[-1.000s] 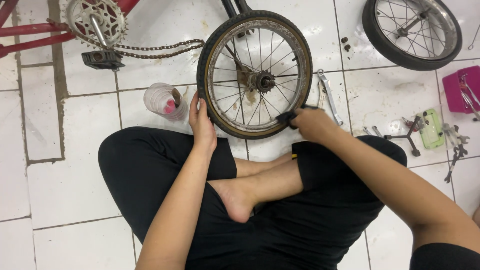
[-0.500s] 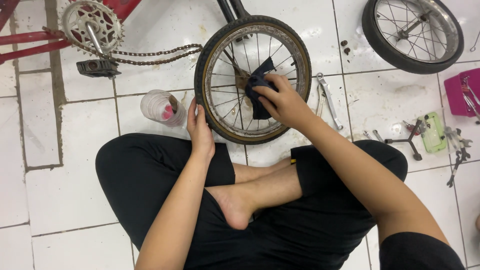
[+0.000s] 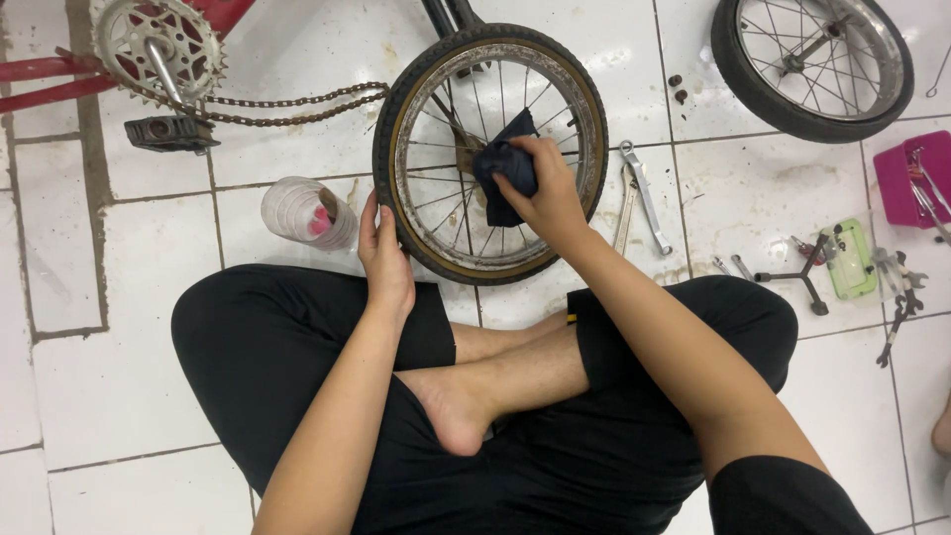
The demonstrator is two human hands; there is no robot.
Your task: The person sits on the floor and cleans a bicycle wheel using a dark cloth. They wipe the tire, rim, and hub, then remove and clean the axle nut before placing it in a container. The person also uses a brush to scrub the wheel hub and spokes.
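1. Bicycle wheel (image 3: 416,89): it stands on the white tiled floor (image 3: 119,396) straight ahead of my crossed legs, black tyre outermost, with a tan band and a grimy metal rim inside it, thin spokes running to the hub.
2. My left hand (image 3: 384,260) is clasped over the tyre at its lower left edge, fingers curled around the rubber.
3. My right hand (image 3: 547,193) is clenched on a dark blue rag (image 3: 503,159), pressing it against the spokes near the hub, inside the rim.
4. A clear plastic cup (image 3: 302,211) lies tipped on its side just left of the wheel, near my left hand, with something pink inside it.
5. Two metal wrenches (image 3: 639,198) lie on the tiles just right of the wheel, beside my right forearm.
6. At upper left I see a red bike frame (image 3: 40,74) with its chainring (image 3: 163,42), a black pedal (image 3: 170,133) under it, and a rusty chain (image 3: 297,101) trailing towards the wheel.
7. A second wheel (image 3: 812,64) lies flat at upper right, well apart from the one I am working on.
8. Further right sit a Y-shaped socket wrench (image 3: 804,277), a small green case (image 3: 850,260) and a pink box (image 3: 916,178) at the frame edge.
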